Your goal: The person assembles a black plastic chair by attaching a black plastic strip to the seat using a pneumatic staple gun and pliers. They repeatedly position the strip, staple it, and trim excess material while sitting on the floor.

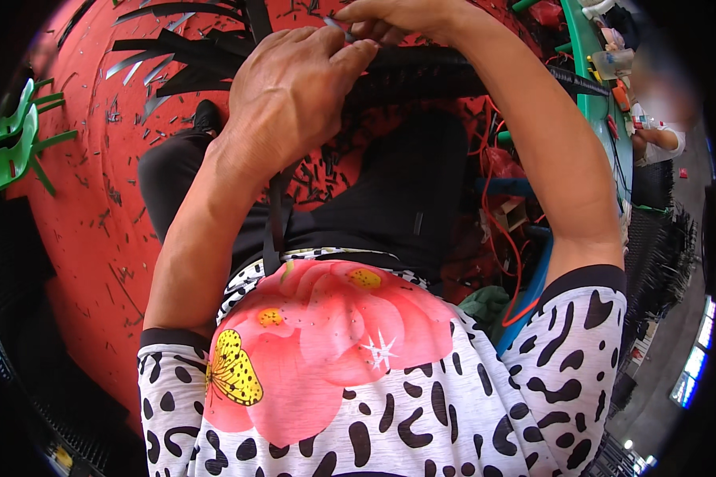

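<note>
Red floor (95,262), strewn with dark scraps (318,171). Thin grey strip (340,29) lies between left hand (290,91) and right hand (398,17), near black bar (422,67). Both hands' fingers curl nearly closed; whose grip holds it, cannot tell. Advisable: pinch close, keep strip flat, tension even.

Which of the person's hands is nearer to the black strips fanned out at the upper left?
The left. The left hand is just to the right of the black strips; the right hand is farther right, on the other side of the left hand.
</note>
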Action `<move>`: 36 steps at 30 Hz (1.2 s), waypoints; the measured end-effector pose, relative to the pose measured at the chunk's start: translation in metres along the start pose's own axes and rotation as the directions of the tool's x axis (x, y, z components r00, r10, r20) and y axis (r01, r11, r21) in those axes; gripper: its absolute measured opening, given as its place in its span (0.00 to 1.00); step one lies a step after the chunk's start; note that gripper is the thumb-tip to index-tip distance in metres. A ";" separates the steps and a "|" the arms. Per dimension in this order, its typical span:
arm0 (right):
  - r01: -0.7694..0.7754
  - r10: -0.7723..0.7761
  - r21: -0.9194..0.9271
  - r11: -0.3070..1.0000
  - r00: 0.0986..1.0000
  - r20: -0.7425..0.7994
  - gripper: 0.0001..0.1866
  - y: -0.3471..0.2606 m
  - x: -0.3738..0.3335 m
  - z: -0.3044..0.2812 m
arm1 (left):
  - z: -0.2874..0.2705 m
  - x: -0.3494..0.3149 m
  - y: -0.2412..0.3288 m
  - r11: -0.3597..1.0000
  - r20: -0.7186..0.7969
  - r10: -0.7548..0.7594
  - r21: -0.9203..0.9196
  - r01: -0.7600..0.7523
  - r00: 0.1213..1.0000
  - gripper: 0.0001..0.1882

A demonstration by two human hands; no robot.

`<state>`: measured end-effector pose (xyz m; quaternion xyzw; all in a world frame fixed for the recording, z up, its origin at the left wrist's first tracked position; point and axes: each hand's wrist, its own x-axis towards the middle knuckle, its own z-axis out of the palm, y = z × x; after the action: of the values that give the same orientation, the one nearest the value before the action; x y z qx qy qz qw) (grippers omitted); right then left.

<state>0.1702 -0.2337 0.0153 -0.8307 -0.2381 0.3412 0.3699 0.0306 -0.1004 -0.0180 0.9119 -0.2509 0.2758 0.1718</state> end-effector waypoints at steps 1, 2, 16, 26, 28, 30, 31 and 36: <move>0.004 -0.007 0.173 0.985 1.000 0.013 0.05 0.005 -0.003 -0.005 | -0.001 -0.001 0.002 1.000 0.043 -0.019 0.003 0.019 0.999 0.19; 0.115 -0.113 0.124 0.986 0.993 -0.021 0.07 0.009 -0.009 -0.003 | -0.003 -0.003 0.004 0.999 0.071 -0.042 0.029 0.041 0.997 0.20; 0.450 -0.500 -0.660 0.601 0.856 0.129 0.11 0.009 -0.012 -0.009 | -0.006 0.011 0.005 0.998 -0.006 0.047 -0.046 -0.047 0.999 0.20; 0.164 -0.163 0.108 0.981 0.987 -0.017 0.10 0.001 -0.011 -0.004 | -0.011 0.009 -0.007 0.991 0.030 0.063 -0.124 -0.059 0.998 0.22; 0.105 -0.108 0.134 0.985 0.994 0.012 0.10 -0.002 -0.011 -0.003 | -0.014 0.009 -0.008 0.990 0.051 0.051 -0.135 -0.044 0.997 0.22; 0.067 -0.076 0.126 0.990 0.995 0.066 0.10 -0.002 -0.011 -0.005 | -0.013 0.010 -0.009 0.987 0.045 0.058 -0.150 -0.050 0.997 0.22; 0.047 -0.058 0.121 0.991 0.994 0.091 0.10 -0.001 -0.010 -0.005 | -0.012 0.011 -0.009 0.987 0.044 0.062 -0.152 -0.054 0.997 0.22; 0.119 -0.111 -0.025 0.993 0.967 0.229 0.11 0.009 0.004 -0.008 | -0.013 0.014 -0.010 0.989 0.067 0.049 -0.145 -0.038 0.997 0.21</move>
<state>0.1800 -0.2405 0.0111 -0.7779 -0.3331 0.4074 0.3433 0.0412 -0.0911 -0.0011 0.9006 -0.2958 0.2283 0.2221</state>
